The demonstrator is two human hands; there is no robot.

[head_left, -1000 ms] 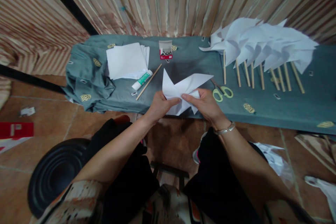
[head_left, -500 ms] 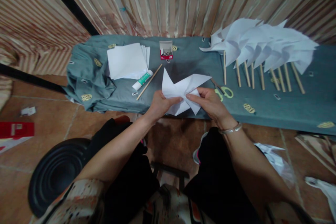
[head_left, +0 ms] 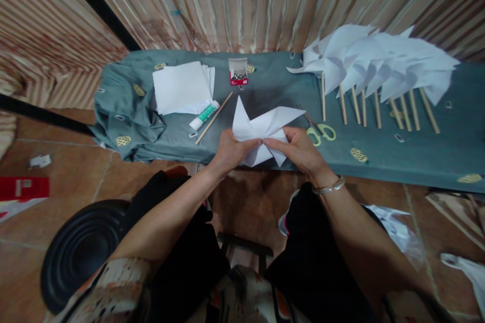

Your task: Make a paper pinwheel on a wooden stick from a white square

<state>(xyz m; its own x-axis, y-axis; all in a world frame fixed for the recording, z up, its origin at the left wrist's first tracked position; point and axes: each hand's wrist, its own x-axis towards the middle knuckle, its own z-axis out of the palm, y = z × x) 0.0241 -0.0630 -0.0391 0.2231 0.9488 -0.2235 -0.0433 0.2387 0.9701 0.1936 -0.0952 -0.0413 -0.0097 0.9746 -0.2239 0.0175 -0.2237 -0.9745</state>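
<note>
A white paper pinwheel (head_left: 261,125) with pointed blades is held between both hands above the front edge of the cloth-covered table. My left hand (head_left: 233,150) grips its left side, thumb pressed near the centre. My right hand (head_left: 303,149) grips the right side, and its thumb tip meets the left thumb at the middle. The fingers beneath the paper are hidden. Left of the pinwheel lies a thin wooden stick (head_left: 214,118), beside a white and green glue tube (head_left: 204,114). Scissors with pale green handles (head_left: 321,132) lie just right of my right hand.
A stack of white paper (head_left: 182,88) lies at the left of the green cloth (head_left: 265,73). Behind the pinwheel stands an open red box of small metal pins (head_left: 238,74). Finished pinwheels on sticks (head_left: 379,63) lie in a row at right. A black round stool (head_left: 85,252) stands lower left.
My right thumb has slid left to the pinwheel's centre, meeting the left thumb. The pinwheel stays in nearly the same place.
</note>
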